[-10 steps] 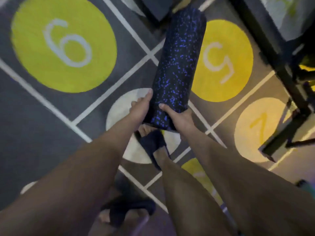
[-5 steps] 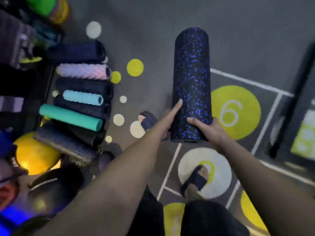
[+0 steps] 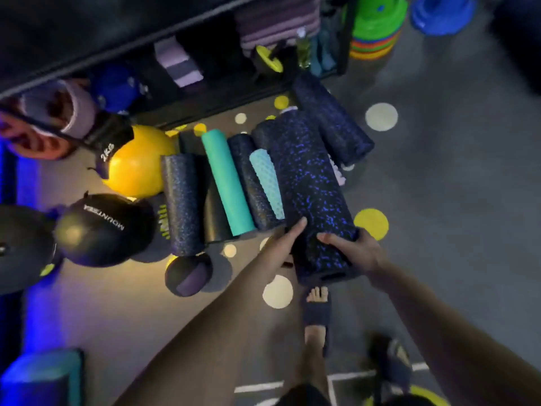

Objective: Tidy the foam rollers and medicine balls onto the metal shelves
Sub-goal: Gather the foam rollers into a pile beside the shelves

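Note:
I hold a thick black foam roller with blue specks [image 3: 310,189] at its near end, my left hand [image 3: 285,240] on its left side and my right hand [image 3: 352,250] on its right. It hangs over a row of foam rollers lying on the floor: a teal one [image 3: 227,183], a light blue knobbly one [image 3: 268,183], several dark ones [image 3: 181,203]. A yellow ball [image 3: 137,164], a black medicine ball [image 3: 96,230] and a small dark ball [image 3: 187,275] lie to the left. The black metal shelf [image 3: 205,104] stands behind them.
The shelf holds purple blocks [image 3: 178,61], folded mats and a blue ball [image 3: 117,87]. Stacked coloured cones [image 3: 377,30] and a blue item [image 3: 442,13] stand at the top right. Grey floor with coloured dots lies to the right. My sandalled feet [image 3: 316,312] are below the roller.
My view has swung toward the shelf and the row of rollers. The speckled roller, still in both hands, has come over the row on the floor.

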A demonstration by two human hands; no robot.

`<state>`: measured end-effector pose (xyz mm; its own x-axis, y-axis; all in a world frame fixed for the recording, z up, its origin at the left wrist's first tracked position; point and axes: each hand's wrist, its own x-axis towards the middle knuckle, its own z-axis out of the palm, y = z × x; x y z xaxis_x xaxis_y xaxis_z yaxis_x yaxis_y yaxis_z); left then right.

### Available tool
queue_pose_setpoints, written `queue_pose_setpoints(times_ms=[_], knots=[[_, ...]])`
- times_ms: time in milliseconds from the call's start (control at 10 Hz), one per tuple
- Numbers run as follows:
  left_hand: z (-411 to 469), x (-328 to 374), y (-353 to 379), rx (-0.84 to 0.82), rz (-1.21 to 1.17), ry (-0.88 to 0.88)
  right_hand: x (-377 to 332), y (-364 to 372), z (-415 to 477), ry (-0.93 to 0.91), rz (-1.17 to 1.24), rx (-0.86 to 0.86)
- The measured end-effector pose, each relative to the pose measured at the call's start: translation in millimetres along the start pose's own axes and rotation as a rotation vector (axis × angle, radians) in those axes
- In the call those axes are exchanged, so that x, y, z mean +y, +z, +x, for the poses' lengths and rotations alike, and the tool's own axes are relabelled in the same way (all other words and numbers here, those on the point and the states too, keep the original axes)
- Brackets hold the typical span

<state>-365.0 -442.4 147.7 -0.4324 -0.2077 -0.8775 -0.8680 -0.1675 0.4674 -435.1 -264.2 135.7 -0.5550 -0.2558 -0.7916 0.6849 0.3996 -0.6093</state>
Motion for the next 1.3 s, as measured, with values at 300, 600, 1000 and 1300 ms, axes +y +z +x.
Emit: queue_pose_setpoints(times_ms=[300,600,1000,1300], knots=[[63.0,50.4,29.0,0.204,-0.474,0.085,-74.9,-9.9,140.0,-0.023,-0.324,0.053],[119.7,160.3,68.8,0.416,-0.98,0.112,-177.3,-48.5,226.9,-0.175,-0.58,0.007],[103.1,108.7,84.3,0.39,-0.962,-0.096,-167.9,-100.2,234.8,-0.01,-0.751,-0.089],[127.6,63.6,51.0,0.338,-1.075,-0.177,-130.1,-49.0,244.7,-0.099,-0.787,0.013]])
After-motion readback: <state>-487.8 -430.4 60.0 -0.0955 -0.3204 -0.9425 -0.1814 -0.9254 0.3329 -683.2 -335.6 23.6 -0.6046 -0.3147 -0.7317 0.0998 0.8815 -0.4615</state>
